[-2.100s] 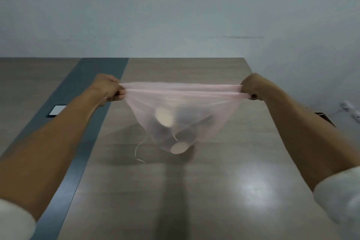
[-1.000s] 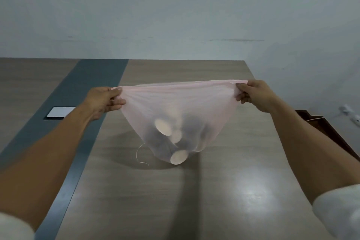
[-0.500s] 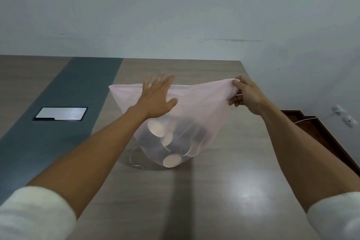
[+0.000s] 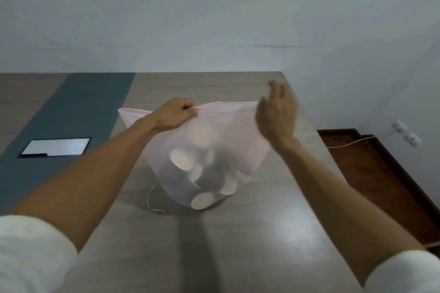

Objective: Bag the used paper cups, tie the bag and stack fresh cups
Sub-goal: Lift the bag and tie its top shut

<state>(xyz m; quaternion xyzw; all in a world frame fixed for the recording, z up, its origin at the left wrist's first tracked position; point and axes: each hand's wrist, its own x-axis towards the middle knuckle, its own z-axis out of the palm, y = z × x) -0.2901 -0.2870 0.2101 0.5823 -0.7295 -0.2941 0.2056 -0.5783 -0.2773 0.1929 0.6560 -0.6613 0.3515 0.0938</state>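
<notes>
A translucent pink plastic bag (image 4: 228, 126) stands on the wooden table (image 4: 238, 245), its bottom resting on the surface. Several used paper cups (image 4: 182, 159) lie jumbled inside, their pale rims and bases showing through. My left hand (image 4: 177, 114) is closed on the bag's top edge near its middle and bunches the plastic. My right hand (image 4: 276, 116) is blurred at the bag's right top corner, with fingers spread and lifted; I see no plastic pinched in it. The bag's left corner (image 4: 126, 113) sticks out free.
A thin white string (image 4: 150, 197) lies on the table by the bag's lower left. A grey strip (image 4: 83, 107) with a metal cover plate (image 4: 56, 147) runs along the table's left. Right of the table's edge are a brown wooden step (image 4: 369, 173), a cable and wall sockets (image 4: 404, 135).
My left hand went from the left corner to the middle of the top edge and closed on it. My right hand has let go of the right corner and opened. The bag sank onto the table.
</notes>
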